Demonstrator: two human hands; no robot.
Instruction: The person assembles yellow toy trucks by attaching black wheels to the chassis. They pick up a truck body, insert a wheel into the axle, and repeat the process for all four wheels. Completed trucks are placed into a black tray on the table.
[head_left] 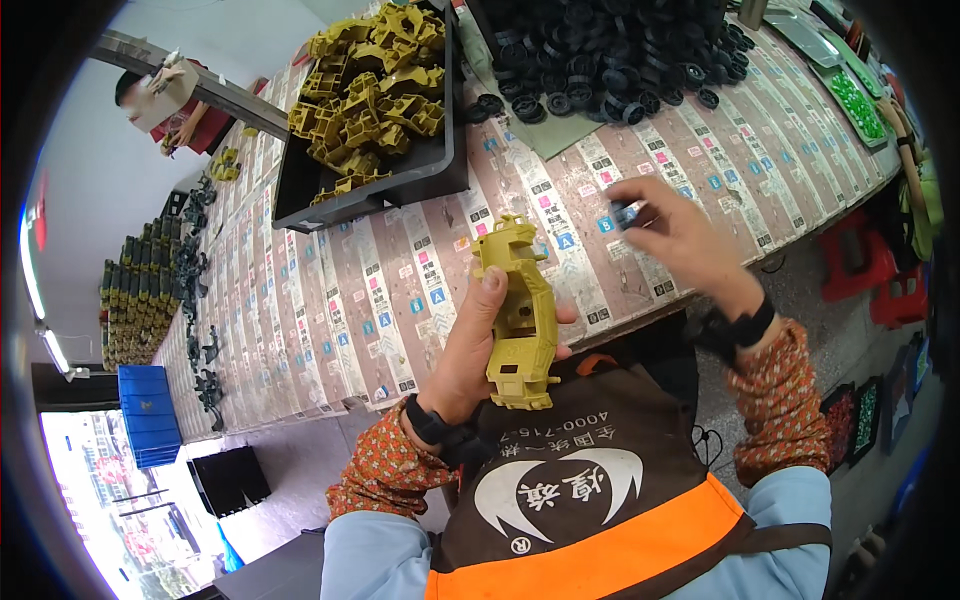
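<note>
L hand, thumb up, grips yellow frame over apron nr table edge; R hand, fingers curled, pinches small dark pc over table. Beyond: blk bin w/ yellow parts, dark wheels piled to its right.

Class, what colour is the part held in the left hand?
The part is mustard yellow, seen best in the head view.

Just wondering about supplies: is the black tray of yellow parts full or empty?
Partly full: yellow parts lie heaped across most of the black tray, while bare black shows inside its near edge.
</note>
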